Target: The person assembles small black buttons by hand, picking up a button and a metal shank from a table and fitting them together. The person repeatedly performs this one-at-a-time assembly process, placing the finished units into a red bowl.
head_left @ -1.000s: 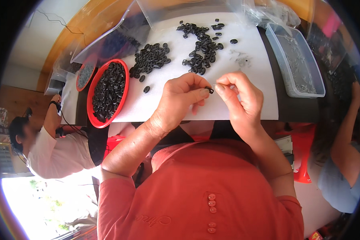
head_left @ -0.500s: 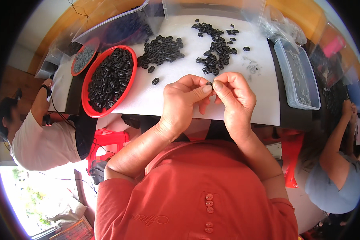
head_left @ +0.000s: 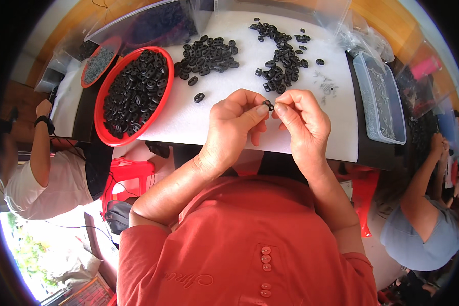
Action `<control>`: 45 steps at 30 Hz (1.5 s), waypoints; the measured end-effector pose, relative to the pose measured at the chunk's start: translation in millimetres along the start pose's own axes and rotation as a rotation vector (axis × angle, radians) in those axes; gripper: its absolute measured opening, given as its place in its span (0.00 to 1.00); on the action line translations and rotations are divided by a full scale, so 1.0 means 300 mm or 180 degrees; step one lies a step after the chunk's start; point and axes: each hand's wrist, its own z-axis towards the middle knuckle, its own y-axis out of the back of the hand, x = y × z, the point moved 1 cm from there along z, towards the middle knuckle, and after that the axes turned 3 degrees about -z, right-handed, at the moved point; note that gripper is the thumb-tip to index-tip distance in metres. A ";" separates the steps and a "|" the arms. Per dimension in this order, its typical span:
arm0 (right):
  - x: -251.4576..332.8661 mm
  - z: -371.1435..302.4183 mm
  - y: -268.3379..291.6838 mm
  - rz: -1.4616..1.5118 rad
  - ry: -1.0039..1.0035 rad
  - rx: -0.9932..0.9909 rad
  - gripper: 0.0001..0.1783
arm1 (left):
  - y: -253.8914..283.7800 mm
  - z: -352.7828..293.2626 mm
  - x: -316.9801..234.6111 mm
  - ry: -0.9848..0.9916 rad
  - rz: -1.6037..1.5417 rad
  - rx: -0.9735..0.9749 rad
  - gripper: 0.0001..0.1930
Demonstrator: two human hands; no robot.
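Observation:
Between thumb and index finger my left hand (head_left: 234, 120) pinches a small black plastic part (head_left: 269, 105) with holes. Close beside it, the thumb and index finger of my right hand (head_left: 307, 121) are pressed together at the part's right side; whatever is between them is too small to name. Both hands are over the near edge of a white work surface (head_left: 199, 125). Beyond them lie a pile of black oval two-hole pieces (head_left: 209, 53) and, to its right, a pile of smaller black parts (head_left: 283, 64). Small thin metal pieces (head_left: 327, 85) lie scattered farther right.
A red basin (head_left: 101, 115) full of black oval pieces stands left, near a smaller red bowl (head_left: 98, 66) of grey bits. At right is a clear tray (head_left: 375, 122) of metal pieces. Bins and plastic bags line the back. A person (head_left: 51, 173) sits left, another (head_left: 423, 224) right.
The view has shifted slightly. My right hand has drawn a little away from the left, so more of the small black part shows between them.

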 end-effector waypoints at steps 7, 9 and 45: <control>0.009 0.009 0.010 -0.0158 0.0028 0.0046 0.03 | 0.006 -0.003 0.004 -0.0044 -0.0072 0.0002 0.06; 0.015 0.012 0.014 -0.0128 -0.0076 0.0048 0.03 | 0.006 -0.003 0.004 -0.0055 -0.0050 -0.0016 0.06; 0.010 0.006 0.023 -0.0541 0.0194 0.0288 0.02 | -0.011 -0.015 0.006 -0.0132 0.0303 -0.0156 0.03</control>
